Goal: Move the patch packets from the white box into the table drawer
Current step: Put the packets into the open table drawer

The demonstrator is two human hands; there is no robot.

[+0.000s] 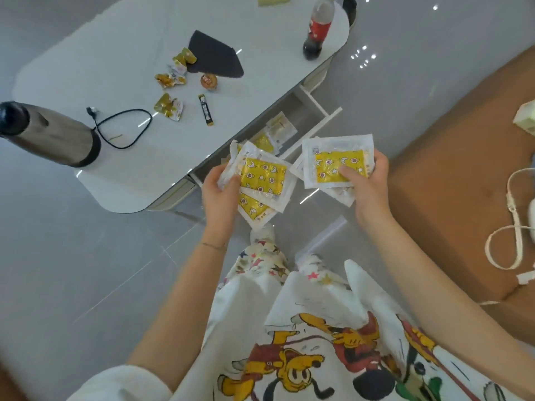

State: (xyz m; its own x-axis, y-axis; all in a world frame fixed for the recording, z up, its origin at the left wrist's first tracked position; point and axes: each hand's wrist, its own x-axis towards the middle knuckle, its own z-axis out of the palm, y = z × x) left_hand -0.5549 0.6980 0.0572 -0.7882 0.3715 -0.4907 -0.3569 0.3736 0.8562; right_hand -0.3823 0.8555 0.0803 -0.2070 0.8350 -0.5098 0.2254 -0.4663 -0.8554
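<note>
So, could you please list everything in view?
table: one, white, upper left
drawer: one, white, open at table's edge
drawer packets: a few, yellow-white, inside drawer
left packets: several, yellow-white, fanned below drawer
right packets: several, yellow-white, right of those
kettle: one, steel, table's left end
cable: one, black, beside kettle
wrappers: several, yellow, on table
bottle: one, red-labelled, table's far end
sofa: one, brown, right
left hand: one, grips left packets
right hand: one, grips right packets

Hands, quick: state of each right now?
Left hand: grips a fanned bundle of yellow patch packets.
Right hand: grips a second bundle of packets.
</note>
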